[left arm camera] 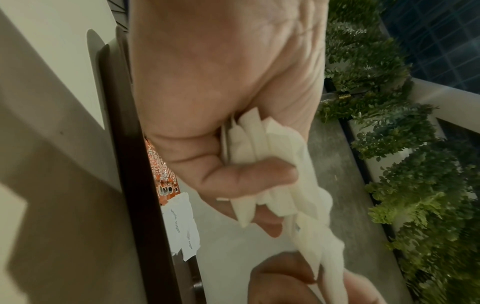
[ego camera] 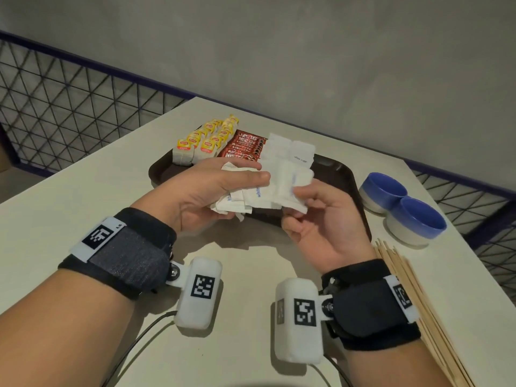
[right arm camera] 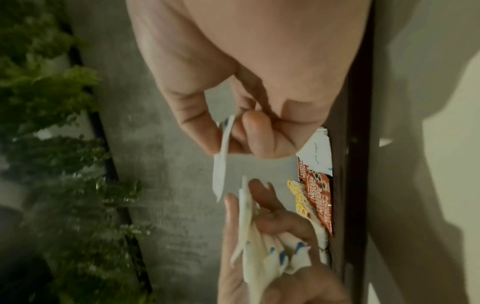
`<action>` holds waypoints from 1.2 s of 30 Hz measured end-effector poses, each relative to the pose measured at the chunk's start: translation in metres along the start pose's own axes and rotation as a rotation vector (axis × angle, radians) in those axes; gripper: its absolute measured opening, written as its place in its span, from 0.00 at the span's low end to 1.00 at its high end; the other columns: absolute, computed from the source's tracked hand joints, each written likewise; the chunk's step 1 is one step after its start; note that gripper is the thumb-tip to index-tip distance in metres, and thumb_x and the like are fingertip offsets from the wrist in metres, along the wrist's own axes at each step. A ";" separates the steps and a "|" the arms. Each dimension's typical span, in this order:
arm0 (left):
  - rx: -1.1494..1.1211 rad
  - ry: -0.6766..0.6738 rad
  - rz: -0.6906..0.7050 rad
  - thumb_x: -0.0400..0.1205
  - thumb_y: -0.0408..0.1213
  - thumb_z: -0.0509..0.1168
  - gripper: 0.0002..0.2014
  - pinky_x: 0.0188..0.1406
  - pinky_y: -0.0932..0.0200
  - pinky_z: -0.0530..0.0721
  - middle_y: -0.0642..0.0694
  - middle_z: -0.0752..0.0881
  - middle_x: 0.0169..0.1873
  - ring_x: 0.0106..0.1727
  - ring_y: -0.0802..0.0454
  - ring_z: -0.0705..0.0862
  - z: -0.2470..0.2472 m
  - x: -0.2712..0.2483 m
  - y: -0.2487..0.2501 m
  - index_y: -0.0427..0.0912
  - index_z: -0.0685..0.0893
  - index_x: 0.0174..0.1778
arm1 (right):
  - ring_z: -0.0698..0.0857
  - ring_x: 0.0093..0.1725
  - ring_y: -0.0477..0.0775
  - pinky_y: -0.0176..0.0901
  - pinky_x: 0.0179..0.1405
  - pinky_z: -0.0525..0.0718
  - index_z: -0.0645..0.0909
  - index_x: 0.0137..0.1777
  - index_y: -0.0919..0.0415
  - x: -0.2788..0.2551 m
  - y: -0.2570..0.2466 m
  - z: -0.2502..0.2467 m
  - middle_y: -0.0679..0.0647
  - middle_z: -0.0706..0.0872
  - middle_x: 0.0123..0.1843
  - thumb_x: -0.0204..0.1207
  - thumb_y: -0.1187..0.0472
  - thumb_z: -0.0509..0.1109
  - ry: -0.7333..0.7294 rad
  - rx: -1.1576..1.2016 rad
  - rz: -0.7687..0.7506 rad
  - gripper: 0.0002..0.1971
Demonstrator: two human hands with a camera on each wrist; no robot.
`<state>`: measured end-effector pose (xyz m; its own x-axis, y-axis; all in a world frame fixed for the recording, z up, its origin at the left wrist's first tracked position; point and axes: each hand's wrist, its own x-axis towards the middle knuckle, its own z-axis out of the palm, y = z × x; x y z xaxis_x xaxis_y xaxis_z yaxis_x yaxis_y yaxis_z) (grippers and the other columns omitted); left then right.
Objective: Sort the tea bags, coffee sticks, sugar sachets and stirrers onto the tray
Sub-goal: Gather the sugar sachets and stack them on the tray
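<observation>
Both forearms reach forward, each wrist strapped in a black band. The left hand (ego camera: 212,188) curls thumb-over around a bunch of sugar sachets (ego camera: 251,196); the right hand (ego camera: 321,219) pinches one sachet between thumb and forefinger.

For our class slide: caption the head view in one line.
Left hand holds sugar sachets; right hand pinches one above the tray.

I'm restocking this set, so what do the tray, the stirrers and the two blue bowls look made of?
Tray: likely moulded plastic, dark brown, dull sheen, rounded raised rim.
Stirrers: wood or bamboo by the look, pale tan, matte, thin straight sticks.
Bowls: probably glazed ceramic, glossy blue inside and at the rim, fading to white low on the wall.
</observation>
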<state>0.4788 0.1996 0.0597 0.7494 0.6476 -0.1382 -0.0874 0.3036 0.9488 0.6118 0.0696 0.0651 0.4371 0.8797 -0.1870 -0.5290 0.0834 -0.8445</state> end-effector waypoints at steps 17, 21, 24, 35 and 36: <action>0.062 -0.119 -0.032 0.71 0.40 0.78 0.18 0.26 0.58 0.86 0.40 0.94 0.45 0.38 0.48 0.92 0.003 -0.006 0.000 0.42 0.91 0.57 | 0.83 0.38 0.57 0.41 0.24 0.77 0.86 0.50 0.61 0.006 0.010 -0.002 0.66 0.90 0.47 0.72 0.74 0.79 0.049 -0.405 -0.056 0.11; 0.054 -0.050 0.003 0.71 0.35 0.78 0.25 0.54 0.45 0.89 0.37 0.93 0.57 0.54 0.40 0.93 0.003 -0.004 -0.001 0.42 0.89 0.66 | 0.81 0.44 0.61 0.40 0.25 0.74 0.85 0.46 0.63 0.006 0.011 -0.002 0.74 0.90 0.51 0.71 0.73 0.78 0.081 -0.450 -0.046 0.08; 0.032 0.003 0.029 0.71 0.35 0.79 0.24 0.54 0.45 0.84 0.35 0.93 0.59 0.55 0.38 0.91 0.002 -0.003 0.001 0.44 0.90 0.65 | 0.80 0.37 0.58 0.40 0.23 0.72 0.83 0.49 0.66 0.004 0.009 0.000 0.67 0.90 0.44 0.74 0.75 0.74 0.016 -0.386 -0.001 0.08; 0.029 -0.073 0.034 0.66 0.34 0.80 0.22 0.41 0.53 0.84 0.37 0.94 0.49 0.44 0.45 0.92 0.005 -0.007 0.001 0.47 0.89 0.57 | 0.83 0.38 0.49 0.38 0.36 0.86 0.84 0.67 0.65 0.004 0.007 -0.002 0.61 0.88 0.50 0.78 0.71 0.73 -0.070 -0.117 -0.017 0.17; 0.041 -0.077 0.037 0.66 0.32 0.80 0.21 0.43 0.52 0.83 0.36 0.94 0.50 0.45 0.44 0.92 0.005 -0.007 0.001 0.46 0.90 0.57 | 0.83 0.38 0.50 0.39 0.35 0.86 0.84 0.68 0.65 0.004 0.008 -0.002 0.61 0.88 0.49 0.78 0.71 0.73 -0.067 -0.130 -0.008 0.18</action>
<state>0.4770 0.1917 0.0631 0.7943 0.6019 -0.0826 -0.0900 0.2511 0.9638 0.6108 0.0728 0.0564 0.3888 0.9091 -0.1498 -0.4250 0.0327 -0.9046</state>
